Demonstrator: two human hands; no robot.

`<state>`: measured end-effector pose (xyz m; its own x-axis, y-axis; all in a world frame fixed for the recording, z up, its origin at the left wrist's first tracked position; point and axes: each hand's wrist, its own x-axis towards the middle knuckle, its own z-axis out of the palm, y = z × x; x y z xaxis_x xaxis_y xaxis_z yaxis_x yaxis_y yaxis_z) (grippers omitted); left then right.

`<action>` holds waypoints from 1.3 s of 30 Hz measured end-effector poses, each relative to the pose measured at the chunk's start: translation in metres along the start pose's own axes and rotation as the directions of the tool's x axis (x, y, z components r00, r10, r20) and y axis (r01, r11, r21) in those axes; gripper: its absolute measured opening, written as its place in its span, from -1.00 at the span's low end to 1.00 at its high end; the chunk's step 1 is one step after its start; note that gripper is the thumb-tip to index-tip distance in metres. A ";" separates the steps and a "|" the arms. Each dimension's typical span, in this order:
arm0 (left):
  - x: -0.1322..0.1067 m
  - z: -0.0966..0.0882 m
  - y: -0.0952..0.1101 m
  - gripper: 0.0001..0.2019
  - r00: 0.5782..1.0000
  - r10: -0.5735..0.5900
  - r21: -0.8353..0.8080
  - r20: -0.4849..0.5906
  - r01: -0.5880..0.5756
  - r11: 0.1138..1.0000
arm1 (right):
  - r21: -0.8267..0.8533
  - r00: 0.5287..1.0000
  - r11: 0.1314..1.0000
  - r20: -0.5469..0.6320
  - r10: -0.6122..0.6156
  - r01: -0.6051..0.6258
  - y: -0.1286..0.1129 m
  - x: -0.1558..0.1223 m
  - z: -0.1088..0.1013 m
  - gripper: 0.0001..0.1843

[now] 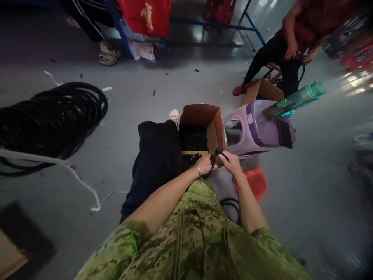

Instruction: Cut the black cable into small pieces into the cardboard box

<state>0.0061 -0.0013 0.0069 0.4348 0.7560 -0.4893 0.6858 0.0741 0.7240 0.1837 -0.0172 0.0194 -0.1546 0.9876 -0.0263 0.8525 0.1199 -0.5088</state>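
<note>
Left hand (204, 165) and right hand (232, 162), fingers closed, grip thin, curved black strands (213, 160) at near edge of cardboard box (216, 118). Red cloth (159, 28) bears gold Chinese character; green bottle's (301, 99) blue lettering unclear.

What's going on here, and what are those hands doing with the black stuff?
A person's left hand and right hand hold some thin black strips at the near edge of a cardboard box. Small black pieces lie inside it. Off to the right, a bottle is on a purple stool. Farther away, another person's hands hold something too small to make out.
</note>
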 end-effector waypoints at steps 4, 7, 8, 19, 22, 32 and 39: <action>-0.001 0.000 0.001 -0.70 1.000 0.025 0.001 0.010 -0.026 1.000 | -0.002 0.999 1.000 0.033 -0.021 0.021 -0.001 0.000 -0.003 -0.55; -0.001 0.000 -0.001 -0.74 1.000 0.016 0.008 0.015 -0.016 1.000 | 0.010 0.999 1.000 0.036 -0.022 0.021 -0.002 0.002 -0.002 -0.58; -0.001 0.001 -0.002 -0.74 1.000 0.010 0.010 0.010 -0.010 1.000 | 0.011 0.999 1.000 0.033 -0.017 0.017 -0.003 0.003 -0.001 -0.58; -0.005 -0.007 0.001 -0.66 0.999 0.022 0.082 -0.031 -0.019 0.996 | 0.026 0.996 0.997 -0.059 0.072 -0.071 -0.004 0.001 0.011 -0.59; -0.006 -0.009 0.003 -0.66 0.999 0.019 0.076 -0.046 -0.015 0.997 | 0.009 0.995 0.997 -0.062 0.080 -0.080 -0.002 0.004 0.009 -0.61; -0.002 -0.006 0.002 -0.67 0.996 0.023 0.087 -0.084 -0.016 0.996 | -0.075 0.998 0.997 -0.053 0.018 -0.022 -0.005 0.012 -0.003 -0.56; -0.001 -0.002 0.000 -0.72 0.996 -0.016 0.088 -0.093 0.025 0.996 | -0.336 0.997 0.939 0.045 -0.069 0.080 -0.027 0.011 -0.011 -0.59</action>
<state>0.0042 -0.0012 0.0082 0.3674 0.8118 -0.4539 0.7451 0.0352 0.6661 0.1644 -0.0081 0.0425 -0.2356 0.9714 -0.0298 0.9553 0.2258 -0.1909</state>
